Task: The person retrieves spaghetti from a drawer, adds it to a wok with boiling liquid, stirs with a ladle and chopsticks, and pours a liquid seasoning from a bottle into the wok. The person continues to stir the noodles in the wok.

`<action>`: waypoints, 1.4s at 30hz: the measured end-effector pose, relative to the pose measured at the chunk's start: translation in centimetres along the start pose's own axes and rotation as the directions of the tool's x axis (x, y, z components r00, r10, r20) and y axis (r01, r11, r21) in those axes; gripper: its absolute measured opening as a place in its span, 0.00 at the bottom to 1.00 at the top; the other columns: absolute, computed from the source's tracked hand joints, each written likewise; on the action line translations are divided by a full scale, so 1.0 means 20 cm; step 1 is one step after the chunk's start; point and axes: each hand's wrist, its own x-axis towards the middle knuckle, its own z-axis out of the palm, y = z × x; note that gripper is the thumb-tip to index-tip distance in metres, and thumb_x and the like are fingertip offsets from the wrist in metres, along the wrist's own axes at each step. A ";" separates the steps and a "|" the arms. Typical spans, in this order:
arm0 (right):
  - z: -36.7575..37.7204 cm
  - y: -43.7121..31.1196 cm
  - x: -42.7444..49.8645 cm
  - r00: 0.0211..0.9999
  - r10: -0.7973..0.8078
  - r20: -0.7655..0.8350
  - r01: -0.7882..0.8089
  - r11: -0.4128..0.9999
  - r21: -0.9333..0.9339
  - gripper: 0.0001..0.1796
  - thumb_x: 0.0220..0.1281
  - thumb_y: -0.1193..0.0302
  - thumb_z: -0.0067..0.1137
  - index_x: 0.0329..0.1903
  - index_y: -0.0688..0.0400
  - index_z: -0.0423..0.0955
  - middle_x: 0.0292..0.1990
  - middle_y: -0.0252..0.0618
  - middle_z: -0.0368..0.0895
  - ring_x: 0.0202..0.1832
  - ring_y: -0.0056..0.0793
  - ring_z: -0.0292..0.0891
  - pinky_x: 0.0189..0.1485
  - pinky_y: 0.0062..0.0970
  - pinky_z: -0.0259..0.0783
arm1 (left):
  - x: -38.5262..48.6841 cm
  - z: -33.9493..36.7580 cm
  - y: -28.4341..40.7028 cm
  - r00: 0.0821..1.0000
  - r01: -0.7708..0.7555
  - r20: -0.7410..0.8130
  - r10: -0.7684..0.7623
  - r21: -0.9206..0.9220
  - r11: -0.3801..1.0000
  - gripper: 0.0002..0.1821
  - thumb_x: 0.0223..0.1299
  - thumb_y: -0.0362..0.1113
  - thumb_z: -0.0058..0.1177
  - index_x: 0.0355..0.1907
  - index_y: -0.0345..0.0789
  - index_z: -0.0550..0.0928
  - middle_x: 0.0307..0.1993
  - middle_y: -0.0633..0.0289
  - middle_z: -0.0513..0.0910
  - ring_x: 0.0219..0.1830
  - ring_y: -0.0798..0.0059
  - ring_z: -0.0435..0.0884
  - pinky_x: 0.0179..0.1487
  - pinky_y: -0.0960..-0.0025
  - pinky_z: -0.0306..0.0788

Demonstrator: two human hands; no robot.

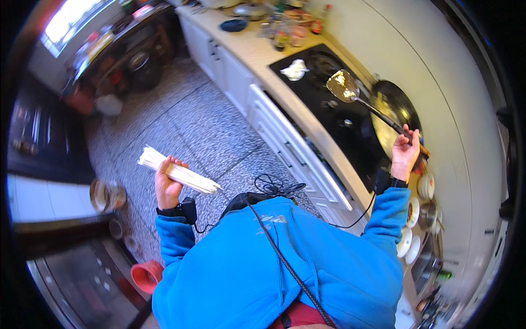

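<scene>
A bundle of thin, white dried noodles (pixel 181 170) is gripped in my left hand (pixel 167 184), held out over the floor at the left. My right hand (pixel 404 152), at the right, holds the dark handle of a metal cooking spatula (pixel 344 85). Pale bits of food cling to the spatula's blade, which is raised over the black cooktop (pixel 328 107). Beside and partly under the handle stands a wok (pixel 384 94) with pale yellowish contents. A crumpled white tissue or cloth (pixel 295 70) lies on the cooktop.
Bottles and jars (pixel 287 31) crowd the far counter beside a pot lid (pixel 250 11). Bowls and plates (pixel 411 211) stand right of me. A cabinet front (pixel 296 148) below the cooktop is pulled out. A black cable (pixel 275 185) shows near my body; a red bucket (pixel 147 276) is at lower left.
</scene>
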 end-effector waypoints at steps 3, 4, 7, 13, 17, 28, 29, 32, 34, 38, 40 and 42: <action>0.15 0.33 -0.10 0.991 0.127 0.046 -0.129 0.990 0.052 0.10 0.63 0.66 0.61 0.33 0.60 0.74 0.41 0.49 0.82 0.19 0.17 0.67 0.26 0.15 0.72 | -0.11 -0.24 0.23 0.996 -0.086 0.005 0.087 -0.061 0.994 0.07 0.56 0.26 0.57 0.35 0.33 0.74 0.29 0.62 0.77 0.34 0.72 0.76 0.46 0.61 0.72; 0.20 0.45 -0.13 0.981 0.186 0.051 -0.189 0.980 0.058 0.10 0.63 0.66 0.61 0.32 0.60 0.74 0.42 0.48 0.82 0.19 0.17 0.66 0.25 0.14 0.71 | -0.16 -0.32 0.30 0.992 -0.119 -0.048 0.114 -0.104 0.987 0.07 0.56 0.26 0.58 0.35 0.33 0.75 0.29 0.62 0.77 0.33 0.72 0.76 0.46 0.60 0.72; 0.33 0.88 -0.20 0.918 0.348 0.188 -0.358 0.934 0.016 0.10 0.62 0.66 0.61 0.30 0.59 0.75 0.42 0.48 0.82 0.19 0.17 0.66 0.24 0.14 0.70 | -0.28 -0.60 0.42 0.966 -0.236 -0.147 0.213 -0.163 0.958 0.07 0.55 0.26 0.58 0.34 0.33 0.75 0.27 0.61 0.78 0.32 0.71 0.77 0.45 0.59 0.73; 0.83 1.94 -0.29 0.654 0.600 0.460 -0.652 0.756 -0.058 0.11 0.63 0.65 0.60 0.31 0.61 0.77 0.40 0.50 0.83 0.20 0.19 0.70 0.23 0.14 0.71 | -0.50 -0.98 0.51 0.846 -0.514 -0.284 0.451 -0.212 0.831 0.06 0.56 0.28 0.58 0.33 0.32 0.75 0.27 0.58 0.78 0.32 0.66 0.79 0.46 0.55 0.75; 1.32 2.67 -0.64 0.429 0.695 0.577 -0.760 0.623 -0.185 0.10 0.63 0.67 0.60 0.32 0.61 0.77 0.40 0.48 0.82 0.25 0.17 0.69 0.24 0.12 0.69 | -0.63 -1.10 0.58 0.710 -0.672 -0.443 0.548 -0.195 0.714 0.06 0.57 0.30 0.56 0.33 0.32 0.74 0.26 0.57 0.78 0.31 0.61 0.79 0.43 0.55 0.75; 2.35 4.34 -2.34 -0.091 0.840 0.535 -0.662 0.350 -0.663 0.08 0.62 0.66 0.60 0.35 0.59 0.76 0.35 0.38 0.82 0.23 0.20 0.73 0.32 0.26 0.78 | -0.53 -1.32 1.00 0.379 -0.900 -0.717 0.585 -0.138 0.414 0.07 0.58 0.33 0.56 0.32 0.33 0.73 0.26 0.59 0.76 0.31 0.62 0.78 0.41 0.58 0.75; 2.42 4.49 -2.54 -0.134 0.807 0.575 -0.636 0.375 -0.674 0.08 0.61 0.67 0.61 0.35 0.59 0.76 0.34 0.38 0.82 0.24 0.21 0.74 0.33 0.29 0.80 | -0.49 -1.34 1.07 0.358 -0.905 -0.742 0.566 -0.127 0.406 0.07 0.58 0.33 0.56 0.32 0.33 0.73 0.26 0.59 0.76 0.31 0.63 0.78 0.41 0.58 0.75; 2.50 4.81 -3.10 -0.185 0.798 0.574 -0.467 0.443 -0.766 0.07 0.60 0.71 0.61 0.37 0.60 0.74 0.29 0.37 0.80 0.24 0.26 0.76 0.31 0.30 0.80 | -0.42 -1.36 1.21 0.339 -0.917 -0.778 0.529 -0.147 0.370 0.07 0.59 0.32 0.55 0.34 0.32 0.73 0.27 0.59 0.75 0.31 0.65 0.76 0.42 0.57 0.75; 2.49 4.92 -3.42 -0.288 0.695 0.659 -0.231 0.617 -0.752 0.06 0.59 0.72 0.61 0.35 0.61 0.75 0.27 0.34 0.78 0.24 0.22 0.75 0.31 0.27 0.79 | -0.41 -1.38 1.27 0.366 -0.919 -0.796 0.482 -0.226 0.323 0.07 0.59 0.32 0.55 0.34 0.33 0.73 0.27 0.61 0.74 0.32 0.67 0.75 0.43 0.58 0.74; 2.43 5.02 -3.76 -0.500 0.246 0.830 0.012 0.961 -0.277 0.05 0.58 0.75 0.63 0.36 0.60 0.76 0.30 0.34 0.79 0.32 0.22 0.76 0.37 0.23 0.75 | -0.42 -1.42 1.33 0.315 -0.946 -0.813 0.489 -0.231 0.226 0.06 0.60 0.32 0.54 0.34 0.33 0.73 0.28 0.62 0.74 0.32 0.69 0.75 0.45 0.58 0.73; 2.39 5.06 -3.79 -0.569 -0.041 0.821 -0.049 0.999 0.016 0.08 0.54 0.77 0.64 0.36 0.60 0.74 0.37 0.41 0.81 0.39 0.37 0.79 0.43 0.27 0.73 | -0.39 -1.45 1.33 0.317 -0.943 -0.845 0.430 -0.234 0.236 0.06 0.61 0.33 0.53 0.34 0.34 0.73 0.28 0.62 0.74 0.31 0.69 0.75 0.46 0.58 0.73; 2.37 5.08 -3.81 -0.602 -0.064 0.796 -0.067 0.997 0.029 0.10 0.51 0.80 0.64 0.36 0.60 0.74 0.39 0.43 0.80 0.40 0.42 0.79 0.44 0.29 0.73 | -0.39 -1.45 1.30 0.302 -0.946 -0.852 0.428 -0.215 0.241 0.06 0.61 0.33 0.53 0.34 0.33 0.73 0.27 0.61 0.75 0.31 0.68 0.75 0.46 0.57 0.74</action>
